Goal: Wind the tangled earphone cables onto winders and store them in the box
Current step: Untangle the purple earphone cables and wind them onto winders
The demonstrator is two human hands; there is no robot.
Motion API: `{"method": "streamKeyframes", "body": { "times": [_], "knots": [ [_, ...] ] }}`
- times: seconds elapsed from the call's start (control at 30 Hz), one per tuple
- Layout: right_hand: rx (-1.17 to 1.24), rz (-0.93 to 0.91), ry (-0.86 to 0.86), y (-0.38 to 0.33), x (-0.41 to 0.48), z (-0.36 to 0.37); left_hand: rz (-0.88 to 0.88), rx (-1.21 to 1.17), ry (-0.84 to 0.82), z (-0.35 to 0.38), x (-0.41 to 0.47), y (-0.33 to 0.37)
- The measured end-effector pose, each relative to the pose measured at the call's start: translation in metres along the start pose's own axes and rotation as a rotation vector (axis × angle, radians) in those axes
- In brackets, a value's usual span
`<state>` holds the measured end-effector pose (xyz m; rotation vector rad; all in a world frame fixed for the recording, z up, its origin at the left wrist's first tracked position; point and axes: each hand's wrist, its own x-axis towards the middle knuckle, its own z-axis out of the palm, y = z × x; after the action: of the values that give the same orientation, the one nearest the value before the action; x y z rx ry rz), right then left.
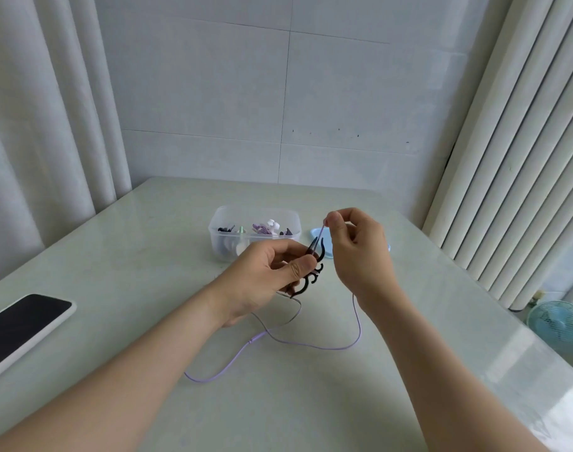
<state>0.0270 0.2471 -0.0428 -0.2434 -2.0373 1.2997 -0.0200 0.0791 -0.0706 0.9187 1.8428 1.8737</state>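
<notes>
At the far left a dark-screened phone (21,327) in a white case lies on the pale table (141,243). The left hand (262,278) is raised over the middle of the table, fingers and thumb curled round a black fishbone-shaped winder (315,278). Behind it stands a clear plastic box (220,234) holding several wound earphones. A lilac earphone cable (311,345) loops loosely on the table below both hands. It rises to the right hand (357,249), which pinches it between thumb and forefinger just above the winder's top. A light blue lid (317,234) peeks out behind that hand. A small blue fan (557,319) sits beyond the table's right edge.
</notes>
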Motion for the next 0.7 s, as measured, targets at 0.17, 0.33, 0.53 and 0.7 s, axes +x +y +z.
{"method": "streamKeyframes", "body": {
  "times": [0.17,0.33,0.53,0.7],
  "knots": [
    [-0.149,0.043,-0.019,0.012,0.001,0.000,0.020,-0.027,0.020,-0.001,0.000,0.005],
    [-0.414,0.069,-0.085,0.023,0.003,-0.001,0.027,-0.115,0.116,-0.003,0.000,0.008],
    [-0.557,0.053,-0.259,0.019,-0.003,0.000,-0.052,-0.162,0.226,-0.014,0.003,0.011],
    [-0.430,0.039,-0.517,0.001,-0.010,-0.002,-0.077,-0.041,0.391,-0.021,0.007,0.007]
  ]
}}
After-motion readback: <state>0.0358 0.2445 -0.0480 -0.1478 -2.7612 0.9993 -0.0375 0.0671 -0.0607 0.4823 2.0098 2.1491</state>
